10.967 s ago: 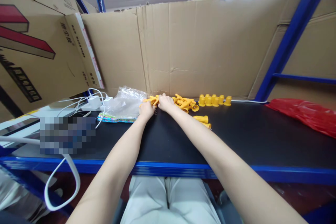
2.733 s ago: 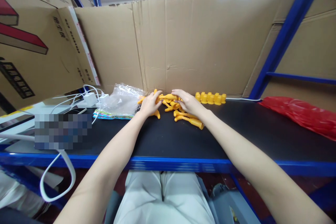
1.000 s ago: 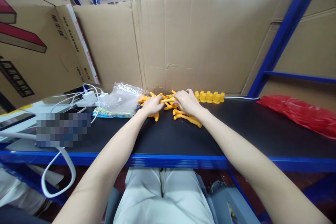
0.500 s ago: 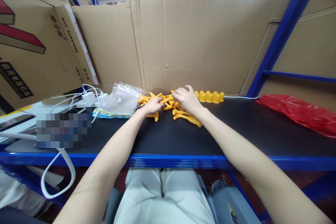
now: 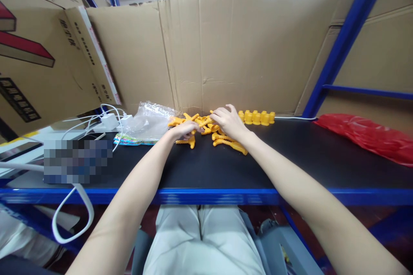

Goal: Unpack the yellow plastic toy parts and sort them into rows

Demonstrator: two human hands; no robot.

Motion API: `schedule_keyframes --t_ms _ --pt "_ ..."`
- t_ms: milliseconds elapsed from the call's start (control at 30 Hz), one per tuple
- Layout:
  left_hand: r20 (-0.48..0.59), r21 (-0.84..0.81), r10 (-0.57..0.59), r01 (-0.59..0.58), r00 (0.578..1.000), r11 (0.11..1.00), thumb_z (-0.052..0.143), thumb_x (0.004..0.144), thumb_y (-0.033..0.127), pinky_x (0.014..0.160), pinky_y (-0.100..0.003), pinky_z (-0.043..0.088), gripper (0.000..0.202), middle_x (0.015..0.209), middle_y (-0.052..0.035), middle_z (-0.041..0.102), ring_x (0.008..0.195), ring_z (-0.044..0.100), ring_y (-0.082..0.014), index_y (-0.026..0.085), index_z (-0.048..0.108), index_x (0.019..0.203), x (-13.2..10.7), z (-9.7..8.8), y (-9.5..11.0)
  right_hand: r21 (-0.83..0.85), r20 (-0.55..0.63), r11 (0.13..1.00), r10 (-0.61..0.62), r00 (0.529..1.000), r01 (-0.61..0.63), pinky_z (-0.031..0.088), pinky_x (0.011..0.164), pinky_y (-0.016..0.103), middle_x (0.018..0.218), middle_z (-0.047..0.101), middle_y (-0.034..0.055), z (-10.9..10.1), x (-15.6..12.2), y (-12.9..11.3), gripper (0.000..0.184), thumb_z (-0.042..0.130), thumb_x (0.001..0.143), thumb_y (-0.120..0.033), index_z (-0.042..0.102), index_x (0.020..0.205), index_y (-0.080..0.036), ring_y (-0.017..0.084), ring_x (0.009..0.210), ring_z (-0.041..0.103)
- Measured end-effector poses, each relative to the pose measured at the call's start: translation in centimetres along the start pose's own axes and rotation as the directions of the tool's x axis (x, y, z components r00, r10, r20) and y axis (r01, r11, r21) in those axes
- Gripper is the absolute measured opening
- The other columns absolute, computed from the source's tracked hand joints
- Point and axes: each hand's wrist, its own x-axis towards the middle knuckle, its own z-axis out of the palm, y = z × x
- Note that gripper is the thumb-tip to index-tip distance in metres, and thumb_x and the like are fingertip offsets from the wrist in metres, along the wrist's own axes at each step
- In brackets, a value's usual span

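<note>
Yellow plastic pieces lie in a loose pile at the back of the black table [image 5: 193, 167]. My left hand [image 5: 186, 129] is closed, thumb and fingers pinching a yellow plastic piece [image 5: 205, 123] at the pile. From the other side my right hand [image 5: 228, 121] reaches over the pile, its fingertips curled down on the same piece; its palm side is hidden. Long yellow pieces with ridged edges [image 5: 230, 143] rest under my right wrist. Another toothed yellow piece [image 5: 191, 142] pokes out below my left hand. Right of my right hand stands a row of joined yellow cup-like pieces [image 5: 258, 117].
A clear plastic bag [image 5: 150, 122] lies left of the pile, near white chargers with cables [image 5: 109, 121]. A red plastic bag [image 5: 364, 135] is at the right. Cardboard [image 5: 241, 51] walls the back; a blue rail [image 5: 213, 196] edges the front.
My left hand has turned slightly, its fingers closing in further over the yellow piece. My right hand stays nearly in place. The view has shifted a little.
</note>
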Motion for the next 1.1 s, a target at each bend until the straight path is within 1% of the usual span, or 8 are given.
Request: schedule_keyframes --t_ms 67,167,300,567,733,900,1000,1100 --pt "0.122 -0.088 -0.054 0.065 0.991 0.994 0.053 0.075 0.035 0.036 -0.023 0.022 0.030 0.043 0.0075 0.025 0.034 0.019 -0.0059 0.020 0.066 0.098 -0.4 -0.5 0.2 -0.008 -0.007 1.000 -0.013 1.000 0.013 0.023 0.099 0.047 0.106 0.064 0.0096 0.0 0.0 -0.1 0.021 0.041 0.091 -0.012 0.060 0.099 -0.019 0.022 0.100 0.052" --pt "0.316 -0.158 -0.120 0.177 0.941 0.971 0.054 0.074 0.036 0.033 -0.021 0.019 0.031 0.043 0.0083 0.020 0.033 0.015 -0.0056 0.019 0.066 0.097 -0.8 -1.0 0.4 -0.039 -0.023 0.999 -0.033 0.999 0.033 0.022 0.099 0.046 0.108 0.063 0.0096 0.1 0.0 -0.1 0.023 0.039 0.091 -0.011 0.059 0.099 -0.019 0.022 0.101 0.051" --pt "0.384 -0.187 -0.111 0.195 0.916 0.963 0.053 0.076 0.037 0.032 -0.020 0.019 0.032 0.043 0.0082 0.021 0.034 0.014 -0.0055 0.017 0.066 0.097 -1.1 -1.0 0.9 -0.057 -0.033 0.998 0.008 0.999 -0.010 0.023 0.098 0.044 0.106 0.062 0.0104 0.4 -0.1 0.3 0.026 0.038 0.089 -0.007 0.058 0.102 -0.018 0.023 0.100 0.050" --pt "0.195 -0.168 -0.048 0.081 0.980 0.983 0.059 0.076 0.036 0.036 -0.019 0.011 0.027 0.047 0.0098 0.021 0.037 0.016 -0.0041 0.016 0.058 0.095 -0.5 -0.3 0.5 -0.022 0.066 1.000 0.007 0.998 -0.006 0.026 0.096 0.042 0.105 0.061 0.0128 0.5 -0.6 0.5 0.024 0.049 0.089 -0.025 0.059 0.108 -0.013 0.026 0.099 0.051" --pt "0.101 -0.096 -0.005 0.014 0.995 0.995 0.054 0.081 0.034 0.039 -0.019 0.016 0.024 0.050 0.0085 0.025 0.038 0.023 -0.0047 0.020 0.057 0.099 -0.1 -0.5 -0.2 -0.004 0.108 1.000 0.031 0.994 -0.031 0.027 0.093 0.041 0.103 0.061 0.0135 0.2 -0.4 0.0 0.031 0.043 0.093 -0.034 0.060 0.106 -0.012 0.025 0.097 0.051" --pt "-0.050 0.274 0.051 -0.035 0.997 0.961 0.046 0.086 0.041 0.048 -0.024 0.038 0.034 0.062 -0.0013 0.055 0.050 0.052 -0.0127 0.020 0.058 0.109 0.2 0.2 -0.3 0.014 0.165 0.999 0.038 0.986 -0.040 0.026 0.091 0.040 0.103 0.060 0.0136 0.3 -0.3 0.0 0.025 0.046 0.092 -0.032 0.061 0.099 -0.013 0.024 0.096 0.051" --pt "-0.155 0.549 0.224 -0.105 0.962 0.829 0.044 0.087 0.041 0.072 -0.030 0.048 0.037 0.096 -0.0091 0.068 0.085 0.064 -0.0220 0.019 0.060 0.112 0.2 0.7 0.0 0.032 0.170 0.998 0.050 0.984 -0.056 0.026 0.090 0.039 0.105 0.061 0.0134 0.6 -0.4 0.1 0.022 0.048 0.091 -0.029 0.058 0.102 -0.012 0.024 0.097 0.052" --pt "-0.262 0.723 0.312 -0.028 0.913 0.690 0.044 0.088 0.041 0.085 -0.035 0.046 0.042 0.110 -0.0093 0.067 0.101 0.062 -0.0261 0.023 0.057 0.123 -0.3 1.1 0.7 0.072 0.172 0.992 0.093 0.981 -0.106 0.026 0.089 0.038 0.100 0.064 0.0119 0.9 -0.5 0.0 0.022 0.050 0.090 -0.027 0.055 0.105 -0.011 0.024 0.094 0.055"
